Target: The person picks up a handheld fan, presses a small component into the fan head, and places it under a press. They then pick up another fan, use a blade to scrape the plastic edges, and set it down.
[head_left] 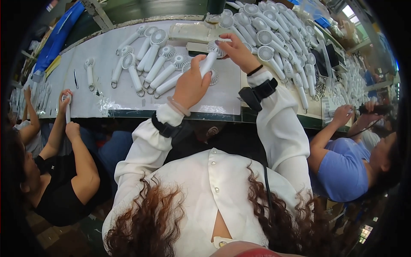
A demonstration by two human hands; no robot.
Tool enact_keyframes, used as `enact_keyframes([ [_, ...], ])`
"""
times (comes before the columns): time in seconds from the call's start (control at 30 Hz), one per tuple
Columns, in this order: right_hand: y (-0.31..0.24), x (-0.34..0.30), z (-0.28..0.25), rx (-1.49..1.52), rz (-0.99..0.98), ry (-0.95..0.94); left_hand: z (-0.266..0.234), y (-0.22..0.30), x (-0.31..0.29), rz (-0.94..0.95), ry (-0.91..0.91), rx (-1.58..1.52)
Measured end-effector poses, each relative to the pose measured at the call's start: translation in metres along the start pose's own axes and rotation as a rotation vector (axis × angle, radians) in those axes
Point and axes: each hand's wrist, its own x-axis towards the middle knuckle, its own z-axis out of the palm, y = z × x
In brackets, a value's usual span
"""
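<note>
Between my hands I hold a white handheld fan [208,64] tilted, its round grille up and away from me. Around its handle the fingers of my left hand [191,87] are closed. My right hand [238,52] grips the grille at the edge with thumb and fingers. Directly behind the fan is a beige block-shaped fixture [198,46] beneath a machine head [214,16]. Left of my hands lies a loose group of white handheld fans [153,53], with metal rings at several handle ends. Part of another fan's grille [212,77] shows beside my left hand.
A large heap of white fans [274,32] covers the right side of the table [227,96]. One lone fan [89,73] and a thin pen-like tool [76,79] lie at left. Co-workers sit on both sides: one holds a fan [67,107], another a dark power tool [376,109].
</note>
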Motion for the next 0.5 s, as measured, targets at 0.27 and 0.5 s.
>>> enact_keyframes([
  [0.27, 0.019, 0.04, 0.012, -0.727, -0.575, 0.413, 0.002, -0.024, 0.039, -0.028, 0.106, 0.286],
  [0.5, 0.013, 0.038, 0.009, -0.926, -0.9, 0.451, -0.01, -0.028, 0.058, 0.007, 0.062, 0.429],
])
